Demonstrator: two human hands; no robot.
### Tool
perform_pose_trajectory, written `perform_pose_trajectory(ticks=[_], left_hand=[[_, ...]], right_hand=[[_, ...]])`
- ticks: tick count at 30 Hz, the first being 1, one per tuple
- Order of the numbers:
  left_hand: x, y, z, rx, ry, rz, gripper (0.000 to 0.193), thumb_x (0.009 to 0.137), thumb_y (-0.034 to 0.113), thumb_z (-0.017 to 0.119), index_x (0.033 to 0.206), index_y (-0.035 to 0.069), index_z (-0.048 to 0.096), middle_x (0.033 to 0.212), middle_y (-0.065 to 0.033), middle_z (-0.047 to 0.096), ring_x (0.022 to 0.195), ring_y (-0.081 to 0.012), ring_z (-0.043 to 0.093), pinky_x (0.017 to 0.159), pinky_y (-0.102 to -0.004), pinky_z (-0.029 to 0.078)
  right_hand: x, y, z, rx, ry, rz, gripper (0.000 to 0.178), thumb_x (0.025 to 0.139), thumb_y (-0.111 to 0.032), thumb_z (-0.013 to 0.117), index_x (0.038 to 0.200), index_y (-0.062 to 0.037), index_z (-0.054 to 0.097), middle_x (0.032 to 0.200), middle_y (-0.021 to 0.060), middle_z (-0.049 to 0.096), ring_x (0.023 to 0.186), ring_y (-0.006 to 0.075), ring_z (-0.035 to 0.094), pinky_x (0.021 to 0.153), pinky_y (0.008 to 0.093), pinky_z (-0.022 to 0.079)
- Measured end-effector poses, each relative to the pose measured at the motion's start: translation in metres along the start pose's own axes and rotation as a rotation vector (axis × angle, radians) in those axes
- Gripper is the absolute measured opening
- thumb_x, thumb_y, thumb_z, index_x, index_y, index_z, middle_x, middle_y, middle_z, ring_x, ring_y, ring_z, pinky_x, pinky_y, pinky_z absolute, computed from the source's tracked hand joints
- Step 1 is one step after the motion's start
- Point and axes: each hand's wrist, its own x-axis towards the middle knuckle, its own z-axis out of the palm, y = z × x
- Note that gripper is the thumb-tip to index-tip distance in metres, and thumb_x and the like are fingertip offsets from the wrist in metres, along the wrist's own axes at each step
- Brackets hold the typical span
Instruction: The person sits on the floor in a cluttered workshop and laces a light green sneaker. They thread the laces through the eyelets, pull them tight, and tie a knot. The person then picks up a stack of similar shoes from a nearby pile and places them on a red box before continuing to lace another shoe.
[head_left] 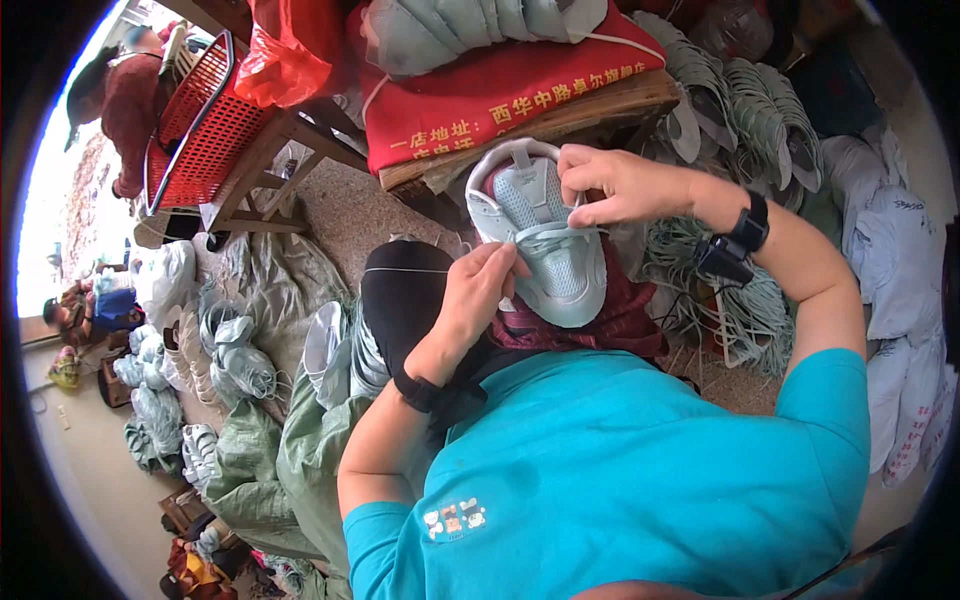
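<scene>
A pale grey-green sneaker (560, 270) rests on dark red cloth (628, 310) over my lap, its toe toward me and its opening away from me. A pale shoelace (552, 231) runs across the lower eyelets, below the mesh tongue (527, 190). My left hand (474, 292) is closed at the shoe's left edge, its thumb and forefinger pinching the lace. Over the right eyelet edge, my right hand (625, 185) is closed in a pinch, with lace at its fingertips. The lace ends are partly hidden by my fingers.
Ahead stands a wooden bench (560, 118) with a red printed cloth (500, 85) and stacked shoe parts (480, 30). Bundled laces (745, 310) hang at the right, near white sacks (900, 260). Leftward are a red basket (195, 120), green sacks (245, 460) and other people.
</scene>
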Motion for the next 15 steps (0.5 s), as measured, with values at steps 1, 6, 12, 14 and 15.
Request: perform_pose_trajectory(ticks=[1, 6, 12, 14, 15], left_hand=[[-0.001, 0.005, 0.001, -0.017, 0.001, 0.01, 0.038, 0.099, 0.029, 0.051, 0.077, 0.001, 0.064, 0.058, 0.003, 0.047, 0.051, -0.0051, 0.037, 0.047, -0.0224, 0.027], [0.001, 0.01, -0.003, 0.002, 0.033, 0.007, 0.036, 0.096, 0.026, 0.052, 0.071, 0.002, 0.063, 0.058, 0.0019, 0.05, 0.05, -0.006, 0.041, 0.048, -0.0224, 0.03], [0.008, 0.006, -0.01, 0.025, 0.043, -0.018, 0.034, 0.094, 0.024, 0.053, 0.069, 0.003, 0.063, 0.06, 0.0003, 0.055, 0.051, -0.0068, 0.046, 0.049, -0.0222, 0.034], [0.012, 0.007, -0.01, 0.042, 0.018, -0.029, 0.034, 0.094, 0.024, 0.053, 0.07, 0.002, 0.063, 0.061, -0.0001, 0.056, 0.052, -0.0071, 0.046, 0.049, -0.0227, 0.036], [0.012, 0.008, -0.008, 0.091, 0.024, -0.014, 0.034, 0.093, 0.024, 0.052, 0.071, 0.001, 0.064, 0.062, -0.0018, 0.058, 0.053, -0.0088, 0.049, 0.051, -0.0241, 0.038]], right_hand=[[0.0, -0.001, 0.005, 0.026, 0.035, 0.031, 0.015, 0.079, -0.013, 0.07, 0.084, -0.0018, 0.061, 0.093, 0.0056, 0.049, 0.088, 0.0189, 0.054, 0.076, 0.0317, 0.045], [0.006, 0.002, 0.029, 0.121, 0.247, 0.104, 0.011, 0.079, -0.01, 0.066, 0.077, -0.0011, 0.059, 0.094, 0.0042, 0.05, 0.087, 0.0143, 0.053, 0.075, 0.0276, 0.044], [0.005, -0.042, 0.028, 0.251, 0.24, -0.135, 0.004, 0.084, -0.006, 0.066, 0.085, -0.0013, 0.065, 0.097, 0.0052, 0.053, 0.084, 0.012, 0.054, 0.072, 0.0256, 0.044], [0.005, -0.056, 0.021, 0.306, 0.138, -0.164, 0.005, 0.086, -0.006, 0.066, 0.087, -0.0015, 0.066, 0.094, 0.0052, 0.056, 0.082, 0.0118, 0.055, 0.07, 0.0262, 0.044], [0.006, -0.06, 0.016, 0.301, 0.084, -0.123, 0.006, 0.087, -0.007, 0.067, 0.089, -0.0017, 0.067, 0.093, 0.0051, 0.057, 0.08, 0.0117, 0.055, 0.069, 0.0268, 0.044]])
